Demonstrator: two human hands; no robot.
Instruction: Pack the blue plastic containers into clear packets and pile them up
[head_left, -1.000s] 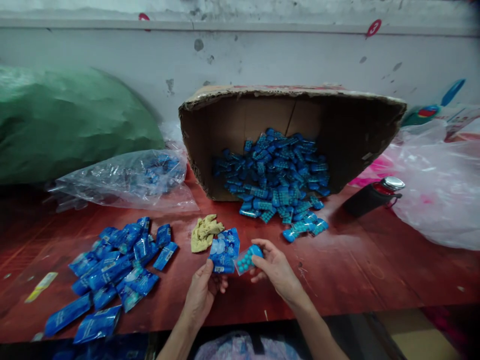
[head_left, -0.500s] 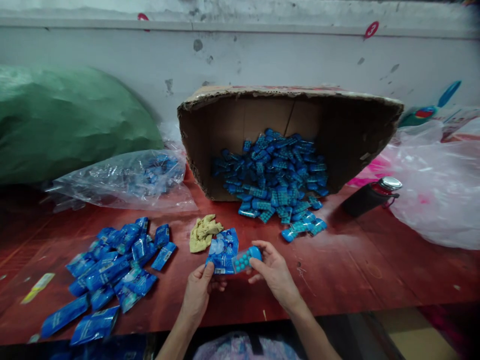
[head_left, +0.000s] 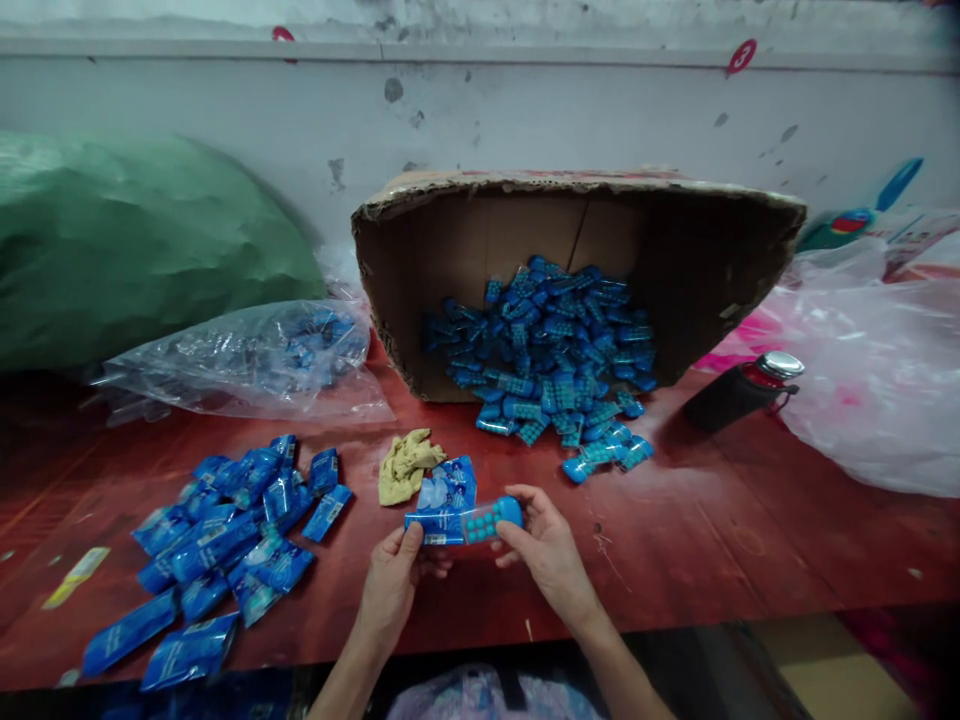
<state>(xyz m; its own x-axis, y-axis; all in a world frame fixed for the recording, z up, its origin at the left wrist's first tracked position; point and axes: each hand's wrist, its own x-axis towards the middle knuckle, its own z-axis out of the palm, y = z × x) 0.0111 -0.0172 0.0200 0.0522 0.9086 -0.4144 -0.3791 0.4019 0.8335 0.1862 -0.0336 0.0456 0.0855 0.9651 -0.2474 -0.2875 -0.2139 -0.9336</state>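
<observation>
My left hand (head_left: 397, 570) pinches the left end of a blue printed packet (head_left: 433, 527) between thumb and fingers. In my right hand (head_left: 544, 545) is a small clear pack of turquoise balls with a blue end (head_left: 491, 520), its left edge meeting the packet's right end. Whether the pack is inside the packet's opening cannot be made out. More flat blue packets (head_left: 454, 483) lie just behind, beside a crumpled yellow cloth (head_left: 407, 465). A pile of blue packets (head_left: 217, 540) is on the left of the red table (head_left: 675, 570).
A cardboard box (head_left: 390, 290) on its side holds many ball packs (head_left: 555, 330), some spilling out. A dark bottle (head_left: 731, 395) and white plastic bags (head_left: 885, 370) stand right; a clear bag (head_left: 247, 360) and green sack (head_left: 142, 250) lie left.
The packet in my left hand now lies level, lined up with the ball pack, where before it was less distinct against the packets behind. My right hand has barely moved.
</observation>
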